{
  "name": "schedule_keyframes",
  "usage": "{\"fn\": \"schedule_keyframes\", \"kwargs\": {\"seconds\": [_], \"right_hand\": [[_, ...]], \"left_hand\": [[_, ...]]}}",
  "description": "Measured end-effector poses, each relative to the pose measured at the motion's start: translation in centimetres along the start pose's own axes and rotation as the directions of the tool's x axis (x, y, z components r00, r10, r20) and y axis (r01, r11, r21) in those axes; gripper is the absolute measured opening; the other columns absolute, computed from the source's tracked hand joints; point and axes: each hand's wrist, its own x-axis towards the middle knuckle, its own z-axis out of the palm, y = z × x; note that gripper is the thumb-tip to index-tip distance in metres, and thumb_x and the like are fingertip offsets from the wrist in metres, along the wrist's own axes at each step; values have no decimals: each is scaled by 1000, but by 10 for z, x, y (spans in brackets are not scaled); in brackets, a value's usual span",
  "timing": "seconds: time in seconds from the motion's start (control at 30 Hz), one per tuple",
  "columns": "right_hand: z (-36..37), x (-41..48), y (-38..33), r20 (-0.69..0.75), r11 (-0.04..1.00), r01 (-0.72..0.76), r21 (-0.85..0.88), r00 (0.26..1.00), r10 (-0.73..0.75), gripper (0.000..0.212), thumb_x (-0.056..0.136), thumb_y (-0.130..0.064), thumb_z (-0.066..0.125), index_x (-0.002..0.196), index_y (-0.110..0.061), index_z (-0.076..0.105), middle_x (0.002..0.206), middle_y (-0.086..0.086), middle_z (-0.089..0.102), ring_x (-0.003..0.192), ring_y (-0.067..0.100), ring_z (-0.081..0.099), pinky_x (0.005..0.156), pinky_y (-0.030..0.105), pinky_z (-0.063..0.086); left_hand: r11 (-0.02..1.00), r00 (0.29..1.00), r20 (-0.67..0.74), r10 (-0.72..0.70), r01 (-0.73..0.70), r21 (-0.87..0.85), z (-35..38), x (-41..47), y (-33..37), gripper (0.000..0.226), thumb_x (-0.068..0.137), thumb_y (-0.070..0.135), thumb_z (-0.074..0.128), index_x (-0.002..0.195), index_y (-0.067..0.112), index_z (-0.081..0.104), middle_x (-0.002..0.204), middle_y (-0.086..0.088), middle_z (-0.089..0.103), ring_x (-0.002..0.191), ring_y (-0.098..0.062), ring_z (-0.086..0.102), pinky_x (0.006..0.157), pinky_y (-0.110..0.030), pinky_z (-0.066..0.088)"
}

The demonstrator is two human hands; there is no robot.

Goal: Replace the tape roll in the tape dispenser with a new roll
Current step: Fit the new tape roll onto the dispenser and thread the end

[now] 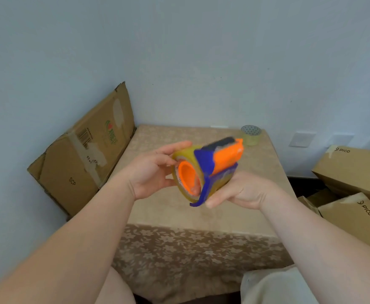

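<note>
A blue and orange tape dispenser (220,160) is held in the air above the table, slightly blurred. A yellowish clear tape roll (180,157) sits on its orange hub (187,175). My left hand (152,170) grips the roll's left side with fingers and thumb. My right hand (243,189) holds the dispenser's blue frame from below and the right. A second, smaller tape roll (251,134) stands on the table's far right corner, apart from both hands.
A small table (179,216) with a beige floral cloth stands against the wall. A flattened cardboard box (80,154) leans at the left. Several cardboard boxes (355,172) are stacked at the right. My knees show at the bottom edge.
</note>
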Motion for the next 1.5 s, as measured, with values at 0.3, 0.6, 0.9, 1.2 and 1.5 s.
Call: {"fn": "schedule_keyframes", "kwargs": {"seconds": [0.3,0.6,0.9,1.2,1.5], "right_hand": [[-8,21,12,-36,106,1,-994,935,-353,20,66,1,62,75,-16,67,80,5,67,99,23,57,117,39,14],[-11,17,21,84,-293,-73,-953,869,-488,12,77,-8,65,79,-19,68,74,-3,66,98,23,61,115,45,3],[-17,14,31,17,-170,-125,-977,758,-653,20,83,-20,49,84,-20,69,87,-3,71,106,19,54,87,38,39],[-17,17,45,-51,26,-49,-998,613,-788,27,82,-22,45,88,-9,69,91,7,72,108,22,43,72,44,55],[-24,9,48,58,-98,-19,-995,686,-725,18,76,-15,73,93,-15,67,99,4,71,112,25,49,74,44,53]], "left_hand": [[973,989,-149,2,33,230,-2,4,14,33,92,27,50,124,21,59,125,-3,63,114,-26,59,101,-46,46],[928,970,-211,120,-34,370,14,4,8,55,81,12,68,130,28,49,101,-1,53,97,-22,60,92,-48,52],[887,926,-190,325,-230,400,35,-1,-15,74,75,15,74,128,52,39,109,0,53,104,-25,60,84,-37,55],[699,855,-187,483,-248,671,49,-5,-21,91,67,23,79,136,50,27,135,1,45,124,-15,42,102,-35,42],[570,883,-48,467,-259,780,42,-11,12,47,74,30,74,117,38,57,115,8,46,111,-12,48,94,-36,51]]}}
